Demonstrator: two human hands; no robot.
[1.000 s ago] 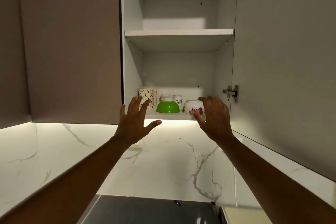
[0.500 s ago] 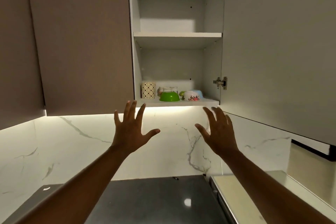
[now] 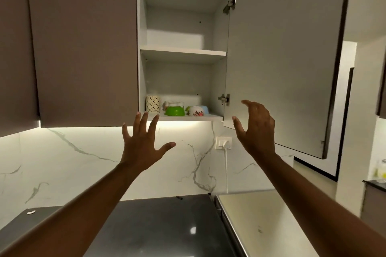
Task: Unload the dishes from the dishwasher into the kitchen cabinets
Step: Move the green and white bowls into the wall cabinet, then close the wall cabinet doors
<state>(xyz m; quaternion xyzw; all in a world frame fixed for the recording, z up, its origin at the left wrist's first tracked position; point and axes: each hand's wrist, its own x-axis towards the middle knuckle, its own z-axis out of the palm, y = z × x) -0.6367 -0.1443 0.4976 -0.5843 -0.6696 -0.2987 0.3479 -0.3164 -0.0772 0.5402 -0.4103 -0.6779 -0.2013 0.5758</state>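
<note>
While both hands hang raised before the open cabinet (image 3: 181, 52), nothing held: left hand (image 3: 144, 144) splayed wide, palm forward, below the bottom shelf (image 3: 188, 118); right hand (image 3: 255, 129) loosely cupped, grip wide and empty, just in front of the lower corner of the open door (image 3: 282, 58).

Sitting on that bottom shelf: patterned cup (image 3: 153, 104) at the left, green bowl (image 3: 175, 111) upside down beside it, glass jar (image 3: 176, 104) behind, floral bowl (image 3: 195, 111) next, blue bowl (image 3: 204, 109) tucked at its far side. Upper shelf bare. Dishwasher out of view.

Looks like a pause between loads, stowing apparently done for this batch, more likely waiting below.

Risks from here: could clip the door's bottom corner with the right knuckles on the way down, being so close. Bowls parked near the shelf's front lip, so a careless brush or a hard door swing could nudge one off onto the dark tabletop (image 3: 167, 225). Worth watching the plug and cable (image 3: 226, 165) on the marble wall too.
</note>
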